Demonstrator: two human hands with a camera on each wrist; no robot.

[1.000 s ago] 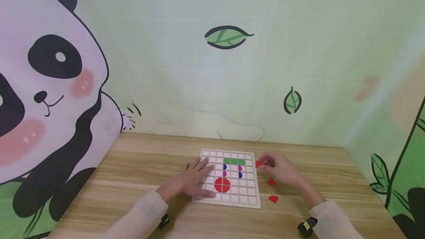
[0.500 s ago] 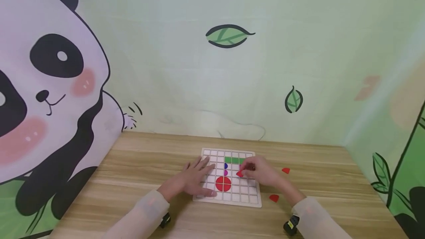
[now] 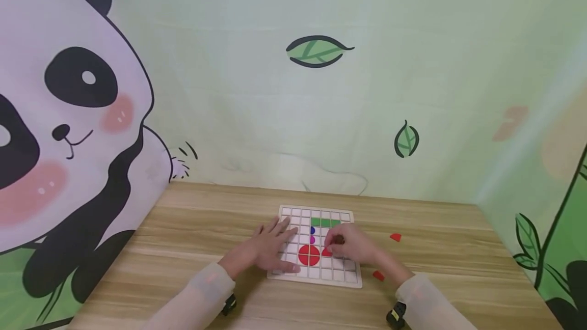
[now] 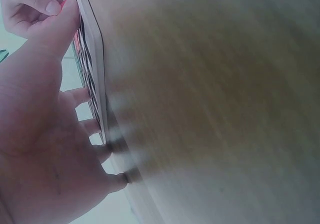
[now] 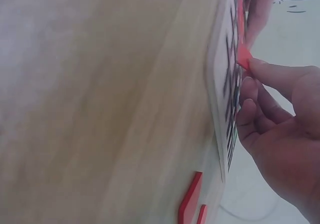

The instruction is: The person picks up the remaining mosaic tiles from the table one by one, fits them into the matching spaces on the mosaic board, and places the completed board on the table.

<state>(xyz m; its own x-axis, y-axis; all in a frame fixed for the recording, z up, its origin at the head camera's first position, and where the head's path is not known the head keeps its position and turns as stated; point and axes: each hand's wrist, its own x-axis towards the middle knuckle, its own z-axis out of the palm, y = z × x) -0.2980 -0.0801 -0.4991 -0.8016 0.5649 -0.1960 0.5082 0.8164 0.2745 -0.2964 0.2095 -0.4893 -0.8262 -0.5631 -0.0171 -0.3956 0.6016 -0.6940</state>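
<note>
A white gridded board (image 3: 339,275) lies on the table. On it are a red circle (image 3: 309,255) made of quarter pieces, a green strip (image 3: 325,222), and small blue (image 3: 313,230) and pink (image 3: 313,240) pieces. My left hand (image 3: 270,248) rests on the board's left side, fingers spread and straight. Thumb and finger of my right hand (image 3: 350,243) pinch a red quarter-circle piece (image 5: 243,57) just right of the red circle. In the head view this hand hides part of the board's right side. Whether the pinched piece touches the board, I cannot tell.
Loose red pieces lie on the table right of the board, one farther back (image 3: 396,237) and one nearer (image 3: 378,275), beside the right forearm. Behind the table hangs a pale green backdrop (image 3: 257,116) with a panda and leaves.
From beyond the board's right edge, my right hand has carried the red quarter-circle piece left over the board and then nearer, beside the red circle. The left hand stays in place.
</note>
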